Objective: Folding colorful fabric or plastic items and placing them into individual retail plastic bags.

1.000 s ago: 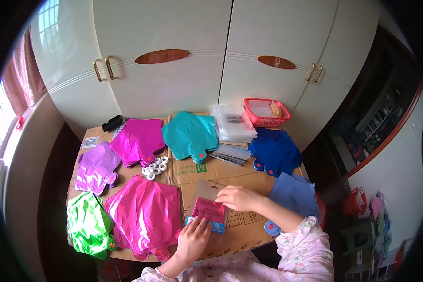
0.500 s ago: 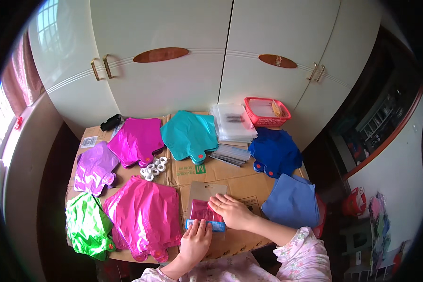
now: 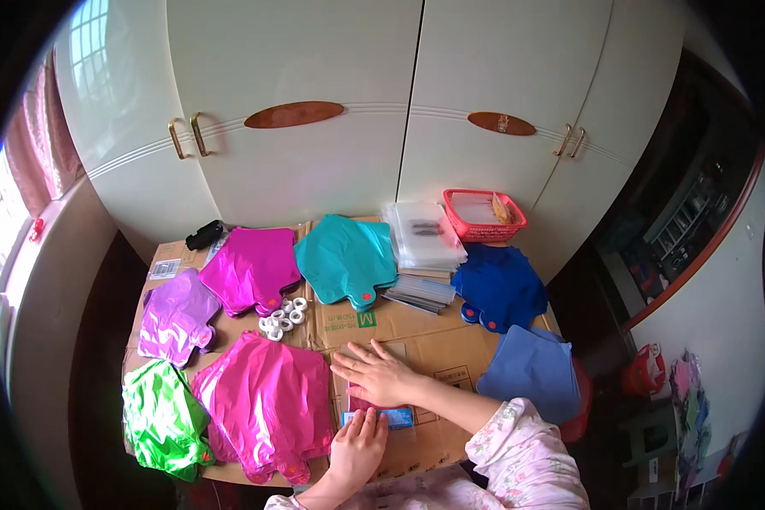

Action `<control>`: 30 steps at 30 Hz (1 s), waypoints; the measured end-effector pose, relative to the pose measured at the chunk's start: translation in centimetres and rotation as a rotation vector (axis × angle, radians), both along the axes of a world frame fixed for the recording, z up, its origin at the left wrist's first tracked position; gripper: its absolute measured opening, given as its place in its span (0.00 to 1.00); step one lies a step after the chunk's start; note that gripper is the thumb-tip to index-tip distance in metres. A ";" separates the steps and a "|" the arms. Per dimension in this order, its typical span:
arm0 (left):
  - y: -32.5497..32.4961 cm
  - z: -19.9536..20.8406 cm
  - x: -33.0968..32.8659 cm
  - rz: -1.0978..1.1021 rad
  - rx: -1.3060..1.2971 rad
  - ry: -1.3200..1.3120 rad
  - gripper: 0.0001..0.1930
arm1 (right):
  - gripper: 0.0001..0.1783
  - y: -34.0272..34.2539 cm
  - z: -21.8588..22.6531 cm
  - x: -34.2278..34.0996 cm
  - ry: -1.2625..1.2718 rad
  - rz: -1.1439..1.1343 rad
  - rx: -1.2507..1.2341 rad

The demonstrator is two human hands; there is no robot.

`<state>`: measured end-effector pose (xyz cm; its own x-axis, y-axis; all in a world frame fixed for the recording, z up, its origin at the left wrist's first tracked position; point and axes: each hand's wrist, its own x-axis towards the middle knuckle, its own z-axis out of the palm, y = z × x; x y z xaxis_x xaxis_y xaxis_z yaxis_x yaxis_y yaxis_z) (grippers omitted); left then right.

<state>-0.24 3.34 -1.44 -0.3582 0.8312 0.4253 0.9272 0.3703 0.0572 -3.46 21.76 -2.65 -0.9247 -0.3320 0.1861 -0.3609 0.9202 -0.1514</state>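
Note:
A flat clear packet (image 3: 399,417) with a blue strip along its near end lies on the cardboard in front of me. Dark pink folded foil shows inside it, mostly covered by my hands. My right hand (image 3: 381,376) rests flat across the packet's upper part, fingers spread toward the left. The fingertips of my left hand (image 3: 359,446) lie extended on the blue strip at its near left corner. Just left of the packet is a stack of hot-pink foil sheets (image 3: 268,399), apparently flat balloons. Neither hand grips anything.
Around the cardboard-covered table (image 3: 416,331) lie foil stacks in green (image 3: 161,416), lilac (image 3: 174,319), magenta (image 3: 251,268), teal (image 3: 344,259), dark blue (image 3: 501,285) and light blue (image 3: 531,374). White rings (image 3: 282,321), clear bags (image 3: 421,238), grey strips (image 3: 421,291) and a red basket (image 3: 484,229) also stand there.
My right hand has slid left and away from me, from the packet's right side onto its upper part. My left hand stays at the blue strip. The whole view has tilted slightly.

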 end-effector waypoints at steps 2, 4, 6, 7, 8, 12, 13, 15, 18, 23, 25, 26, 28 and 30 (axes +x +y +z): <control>0.0 0.3 -0.3 -0.001 0.017 -0.003 0.17 | 0.20 2.4 0.5 -1.3 0.082 -0.063 -0.233; -0.1 0.5 -0.3 0.005 0.016 -0.014 0.17 | 0.08 6.4 1.6 -3.1 0.313 -0.175 -0.320; -0.2 0.1 -0.5 0.030 0.011 -0.020 0.17 | 0.06 10.2 3.6 -3.3 0.353 -0.422 -0.188; 0.1 0.0 -0.6 0.027 0.010 -0.021 0.17 | 0.08 12.6 3.6 -3.1 0.278 -0.536 -0.153; 0.4 0.1 -0.7 0.016 0.008 -0.058 0.16 | 0.11 14.5 3.8 -2.6 0.278 -0.549 -0.087; 1.1 1.2 -1.4 0.020 -0.010 -0.141 0.14 | 0.12 16.7 2.8 -2.6 0.051 -0.589 -0.139; 1.1 1.5 -1.5 0.022 -0.013 -0.147 0.14 | 0.11 16.6 2.8 -2.7 0.022 -0.601 -0.145; 1.1 1.4 -2.0 0.000 -0.053 -0.143 0.14 | 0.10 16.4 3.3 -3.3 -0.047 -0.614 -0.164; 1.0 1.5 -2.4 -0.035 -0.083 -0.130 0.14 | 0.08 15.9 3.7 -3.4 -0.042 -0.656 -0.200; 1.2 1.5 -2.6 -0.073 -0.081 -0.107 0.13 | 0.07 15.5 4.5 -1.8 0.203 -0.621 -0.176; 0.9 1.8 -2.7 -0.069 -0.076 -0.112 0.13 | 0.06 12.1 7.0 0.2 0.301 -0.536 -0.080; 1.0 1.8 -2.8 -0.078 -0.073 -0.121 0.13 | 0.05 10.4 8.3 2.0 0.344 -0.502 -0.029; 1.1 1.0 -2.7 -0.073 -0.053 -0.112 0.13 | 0.04 6.9 9.6 5.7 0.337 -0.427 -0.127; 0.8 0.7 -2.8 -0.063 -0.048 -0.128 0.12 | 0.05 3.9 9.6 9.2 0.240 -0.395 -0.229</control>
